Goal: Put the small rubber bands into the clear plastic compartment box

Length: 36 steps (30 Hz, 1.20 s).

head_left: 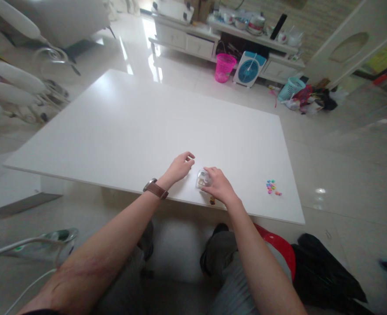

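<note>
Brown-strapped, the wristwatch [156, 189] sits behind your left hand [181, 167], which waits left of the grip with its fingers loosely bent and nothing visible in them. Its fingertips are near the small transparent container [201, 180] without touching it, so a light brace on that side would suit, I'd judge. Your right hand [218, 186] grips the container from its right side, thumb at the near side and fingers at the far side. Hold those thin-looking walls lightly (whether the container has a lid, I can't tell) and keep it level over the white tabletop [167, 127].

Now the edges. Left of the grip, the tabletop runs a long way, and it reaches far ahead too, so wide moves fit best in those directions. Toward your body, the near edge is close; just nearer to you than the grip, a little dark-and-yellow piece [212, 200] lies by that edge, where your right wrist could nudge it off. Well to the right, the small multicoloured pieces [270, 187] lie loosely grouped before the right edge. Lift your forearm rather than sweep it that way.
</note>
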Each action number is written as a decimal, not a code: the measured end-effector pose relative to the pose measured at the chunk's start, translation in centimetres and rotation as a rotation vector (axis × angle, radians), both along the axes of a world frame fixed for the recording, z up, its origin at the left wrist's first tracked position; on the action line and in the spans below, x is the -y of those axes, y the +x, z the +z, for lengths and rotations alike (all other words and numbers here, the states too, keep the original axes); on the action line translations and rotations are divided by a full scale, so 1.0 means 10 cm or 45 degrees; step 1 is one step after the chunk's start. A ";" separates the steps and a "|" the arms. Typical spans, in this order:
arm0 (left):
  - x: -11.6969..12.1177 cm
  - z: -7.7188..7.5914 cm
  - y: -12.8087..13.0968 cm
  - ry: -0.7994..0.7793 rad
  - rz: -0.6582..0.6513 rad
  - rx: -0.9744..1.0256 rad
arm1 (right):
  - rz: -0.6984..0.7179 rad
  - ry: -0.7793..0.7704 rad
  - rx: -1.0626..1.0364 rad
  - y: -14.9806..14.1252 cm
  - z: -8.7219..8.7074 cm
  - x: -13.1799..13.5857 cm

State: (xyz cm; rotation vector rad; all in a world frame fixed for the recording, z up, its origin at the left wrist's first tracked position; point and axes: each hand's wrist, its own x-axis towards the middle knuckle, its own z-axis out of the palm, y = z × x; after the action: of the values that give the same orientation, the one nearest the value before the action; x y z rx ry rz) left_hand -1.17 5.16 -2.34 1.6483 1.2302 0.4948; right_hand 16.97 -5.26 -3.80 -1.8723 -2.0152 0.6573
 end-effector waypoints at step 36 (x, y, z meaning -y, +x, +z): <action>0.27 -0.26 0.06 0.562 -0.611 -0.495 | -0.053 0.013 0.030 -0.09 -0.10 -0.03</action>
State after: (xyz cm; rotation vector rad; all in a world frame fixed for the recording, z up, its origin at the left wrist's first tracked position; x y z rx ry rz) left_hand -0.61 2.49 -4.92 2.4188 0.9769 0.1477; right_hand 16.04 -4.93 -4.85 -1.9190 -1.9849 0.6151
